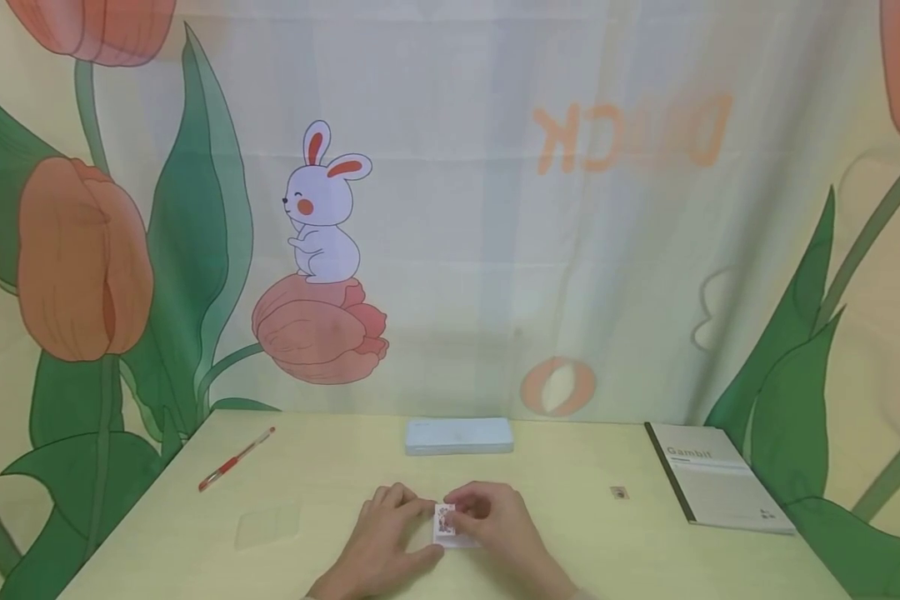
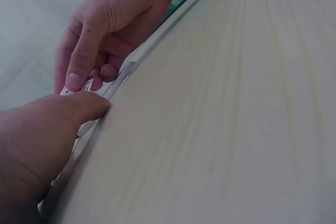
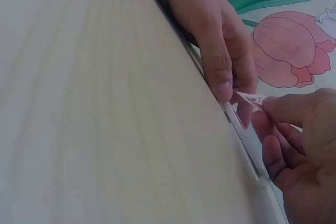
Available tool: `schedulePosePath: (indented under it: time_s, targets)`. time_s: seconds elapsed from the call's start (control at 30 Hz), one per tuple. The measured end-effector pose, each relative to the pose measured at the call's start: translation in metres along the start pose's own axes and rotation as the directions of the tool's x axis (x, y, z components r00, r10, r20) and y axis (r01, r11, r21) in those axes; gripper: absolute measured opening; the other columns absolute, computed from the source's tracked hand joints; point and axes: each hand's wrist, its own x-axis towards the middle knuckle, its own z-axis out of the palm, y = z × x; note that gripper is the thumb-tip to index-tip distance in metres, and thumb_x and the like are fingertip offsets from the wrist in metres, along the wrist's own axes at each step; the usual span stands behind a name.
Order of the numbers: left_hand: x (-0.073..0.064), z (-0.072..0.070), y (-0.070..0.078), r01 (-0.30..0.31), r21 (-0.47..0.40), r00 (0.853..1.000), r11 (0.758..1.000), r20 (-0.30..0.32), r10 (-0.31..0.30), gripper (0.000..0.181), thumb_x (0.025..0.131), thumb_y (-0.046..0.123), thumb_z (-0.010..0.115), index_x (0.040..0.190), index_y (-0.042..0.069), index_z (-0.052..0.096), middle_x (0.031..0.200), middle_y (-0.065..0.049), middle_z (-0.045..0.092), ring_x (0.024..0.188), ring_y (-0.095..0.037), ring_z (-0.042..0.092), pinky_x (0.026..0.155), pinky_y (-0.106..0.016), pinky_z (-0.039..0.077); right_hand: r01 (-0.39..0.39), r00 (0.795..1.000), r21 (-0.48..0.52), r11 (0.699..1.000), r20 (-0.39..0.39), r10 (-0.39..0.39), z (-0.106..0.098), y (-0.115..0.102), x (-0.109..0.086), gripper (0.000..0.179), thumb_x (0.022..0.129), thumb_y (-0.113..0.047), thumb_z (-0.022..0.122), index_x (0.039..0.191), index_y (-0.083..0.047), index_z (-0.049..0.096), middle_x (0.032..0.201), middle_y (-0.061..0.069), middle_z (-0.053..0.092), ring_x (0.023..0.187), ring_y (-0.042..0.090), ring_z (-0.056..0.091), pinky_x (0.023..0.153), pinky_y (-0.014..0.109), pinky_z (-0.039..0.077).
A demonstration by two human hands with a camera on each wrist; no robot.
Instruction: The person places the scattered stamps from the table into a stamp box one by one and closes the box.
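A person's right hand (image 1: 504, 527) pinches a small printed card (image 1: 443, 519) between thumb and finger, over a flat white piece (image 1: 457, 542) on the tabletop (image 1: 630, 558); in the head view the card's long axis runs away from the person, its far short edge towards the pale box (image 1: 459, 437); the left hand (image 1: 386, 535) lies loosely extended, thumb touching the white piece; the card seems tilted, though fingers partly hide it.

head view: forward-down, farther | wrist views: low, close, inward | shared: fingers (image 2: 84, 59)
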Motion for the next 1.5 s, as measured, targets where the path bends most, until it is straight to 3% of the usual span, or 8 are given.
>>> schedulePosePath:
  time_s: [0.23,0.47,0.63,0.8,0.9,1.1,1.5]
  targets:
    - [-0.002,-0.001,0.001,-0.006,0.002,1.0,1.0,-0.006,0.006,0.055,0.092,0.055,0.079,0.139,0.026,0.076,0.121,0.012,0.056,0.117,-0.015,0.046,0.094,-0.042,0.038,0.05,0.999,-0.111,0.993,0.004,-0.05,0.004,0.005,-0.003,0.017,0.094,-0.011,0.088,0.111,-0.012,0.083,0.093,-0.004,0.079,0.082,0.005,0.069,0.076,0.022,0.057]
    - [-0.001,0.0,-0.001,-0.016,-0.001,1.0,1.0,-0.015,0.016,0.052,0.094,0.053,0.079,0.138,0.027,0.076,0.121,0.01,0.058,0.117,-0.015,0.046,0.094,-0.041,0.037,0.153,0.987,-0.232,0.961,-0.004,-0.158,0.007,0.005,-0.006,0.018,0.095,-0.007,0.087,0.112,-0.007,0.082,0.094,-0.004,0.074,0.081,0.002,0.065,0.076,0.021,0.058]
    - [-0.001,0.002,-0.001,-0.009,0.008,1.0,1.0,-0.009,0.009,0.052,0.094,0.053,0.079,0.138,0.028,0.076,0.121,0.011,0.057,0.116,-0.015,0.046,0.094,-0.041,0.038,0.131,0.99,-0.311,0.941,-0.007,-0.14,0.008,0.008,-0.006,0.019,0.094,-0.01,0.088,0.112,-0.009,0.082,0.091,-0.007,0.063,0.076,0.0,0.055,0.069,0.02,0.052]
    - [-0.001,0.001,-0.001,-0.002,0.01,1.0,1.0,0.002,0.002,0.053,0.094,0.055,0.078,0.14,0.029,0.075,0.121,0.011,0.056,0.116,-0.015,0.046,0.094,-0.041,0.038,0.111,0.992,-0.319,0.941,-0.021,-0.124,0.007,0.013,-0.006,0.019,0.095,-0.015,0.089,0.113,-0.013,0.083,0.093,-0.005,0.059,0.077,0.002,0.053,0.068,0.021,0.05]
    - [-0.001,0.001,-0.001,-0.007,0.013,1.0,1.0,-0.003,0.007,0.053,0.094,0.055,0.079,0.14,0.029,0.075,0.121,0.011,0.057,0.116,-0.015,0.046,0.094,-0.041,0.038,0.104,0.992,-0.314,0.944,-0.03,-0.119,0.006,0.015,-0.005,0.019,0.095,-0.019,0.089,0.113,-0.014,0.083,0.1,-0.005,0.061,0.085,0.006,0.057,0.074,0.023,0.053]
    - [-0.001,0.002,-0.001,-0.012,0.009,1.0,1.0,-0.002,0.012,0.053,0.094,0.054,0.079,0.14,0.028,0.075,0.122,0.01,0.057,0.116,-0.014,0.046,0.094,-0.04,0.038,0.123,0.992,-0.342,0.932,0.022,-0.123,0.002,0.018,-0.007,0.028,0.096,-0.037,0.089,0.118,-0.021,0.083,0.118,-0.006,0.056,0.115,0.015,0.055,0.101,0.037,0.053]
    - [0.0,0.002,0.0,-0.014,0.017,1.0,1.0,-0.011,0.014,0.051,0.094,0.055,0.078,0.137,0.027,0.076,0.121,0.01,0.057,0.116,-0.015,0.047,0.093,-0.04,0.038,0.097,0.995,-0.368,0.925,0.037,-0.09,0.001,0.021,-0.008,0.026,0.095,-0.037,0.09,0.116,-0.025,0.084,0.119,-0.009,0.055,0.117,0.015,0.056,0.103,0.042,0.052]
